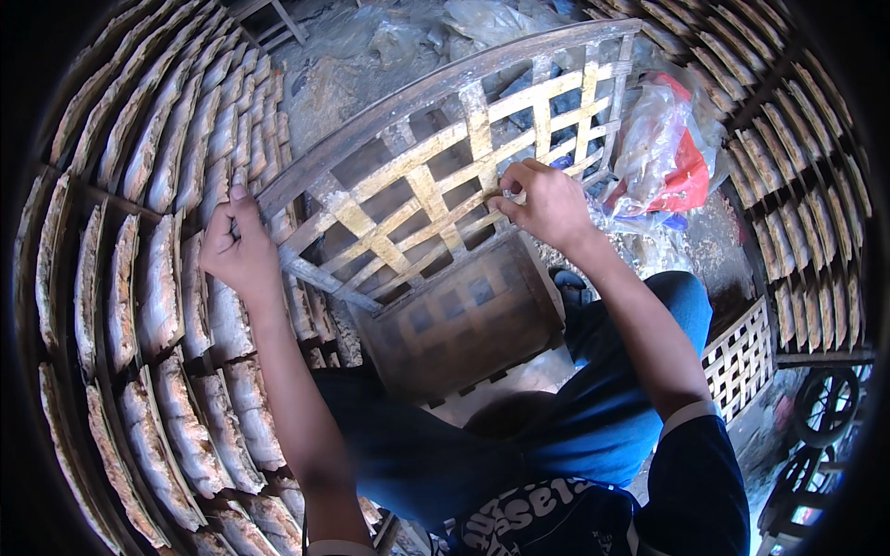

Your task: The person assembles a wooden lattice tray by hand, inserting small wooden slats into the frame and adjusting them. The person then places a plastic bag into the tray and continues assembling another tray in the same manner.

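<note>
A wooden-framed lattice tray (pixel 428 190) of pale woven strips stands tilted in front of me. My left hand (pixel 243 239) is closed beside the tray's left end, thumb up. Whether it grips the frame or something thin is unclear. My right hand (pixel 549 206) is in front of the strips, toward the tray's right side. Its thumb and forefinger are curled into a pinch, and whatever lies between them is too small to name. Below the tray, between my legs, is a brown box-like block (pixel 459 320) with a lattice pattern of shadow or reflection on its face.
Overlapping pale slabs with ragged brownish edges (pixel 158 296) rise in rows on the left; similar rows (pixel 797 195) stand at right. Clear plastic with a red sheet (pixel 672 153) lies behind the tray. Another woven panel (pixel 739 361) and a dark wheel (pixel 827 406) are at lower right.
</note>
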`<state>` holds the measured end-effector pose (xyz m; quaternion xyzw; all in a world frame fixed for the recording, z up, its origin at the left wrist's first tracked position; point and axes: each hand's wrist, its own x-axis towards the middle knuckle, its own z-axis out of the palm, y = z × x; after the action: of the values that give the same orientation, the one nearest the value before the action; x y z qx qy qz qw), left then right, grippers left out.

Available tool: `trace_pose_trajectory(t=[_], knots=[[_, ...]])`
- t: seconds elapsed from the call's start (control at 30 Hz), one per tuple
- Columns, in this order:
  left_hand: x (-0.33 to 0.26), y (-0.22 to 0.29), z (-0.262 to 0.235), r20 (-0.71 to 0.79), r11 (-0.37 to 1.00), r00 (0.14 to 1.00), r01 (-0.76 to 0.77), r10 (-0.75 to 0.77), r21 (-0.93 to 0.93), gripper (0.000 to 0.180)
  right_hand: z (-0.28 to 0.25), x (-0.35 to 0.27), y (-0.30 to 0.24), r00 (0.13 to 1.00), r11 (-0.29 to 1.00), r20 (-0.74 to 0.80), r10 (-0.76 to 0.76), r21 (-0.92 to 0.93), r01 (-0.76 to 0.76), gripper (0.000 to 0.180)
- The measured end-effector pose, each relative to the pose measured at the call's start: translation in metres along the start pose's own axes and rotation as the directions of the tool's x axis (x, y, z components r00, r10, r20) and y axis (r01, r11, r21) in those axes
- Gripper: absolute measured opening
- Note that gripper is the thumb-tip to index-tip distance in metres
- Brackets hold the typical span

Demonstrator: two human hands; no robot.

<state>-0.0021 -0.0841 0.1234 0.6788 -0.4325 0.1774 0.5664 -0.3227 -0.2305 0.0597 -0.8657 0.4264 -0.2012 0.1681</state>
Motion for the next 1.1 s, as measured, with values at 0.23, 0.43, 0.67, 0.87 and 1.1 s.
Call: trace_pose_trajectory(t=[0.23, 0.43, 0.67, 0.87, 1.1], knots=[[0.000, 0.007, 0.001, 0.002, 0.999, 1.000, -0.021, 0.021, -0.028, 0.043, 0.027, 0.003, 0.001, 0.977, 0.991, -0.202, -0.064, 0.104, 0.086, 0.021], [0.001, 0.008, 0.001, 0.001, 0.998, 0.999, -0.053, 0.053, -0.035, 0.039, 0.037, 0.005, 0.004, 0.958, 0.982, -0.250, -0.140, 0.085, 0.166, 0.018], [0.001, 0.004, 0.001, -0.022, 0.998, 0.998, -0.060, 0.059, -0.034, 0.034, 0.047, 0.003, -0.002, 0.948, 0.994, -0.303, -0.101, 0.014, 0.110, 0.018], [0.002, 0.003, 0.002, -0.031, 0.998, 0.998, -0.050, 0.049, -0.041, 0.034, 0.040, 0.009, 0.017, 0.956, 0.979, -0.270, -0.115, 0.132, 0.155, 0.014], [0.001, 0.007, 0.007, -0.064, 0.999, 0.998, -0.016, 0.014, -0.029, 0.032, -0.051, 0.017, 0.099, 0.899, 0.854, -0.301, 0.317, 0.503, -0.133, 0.017]])
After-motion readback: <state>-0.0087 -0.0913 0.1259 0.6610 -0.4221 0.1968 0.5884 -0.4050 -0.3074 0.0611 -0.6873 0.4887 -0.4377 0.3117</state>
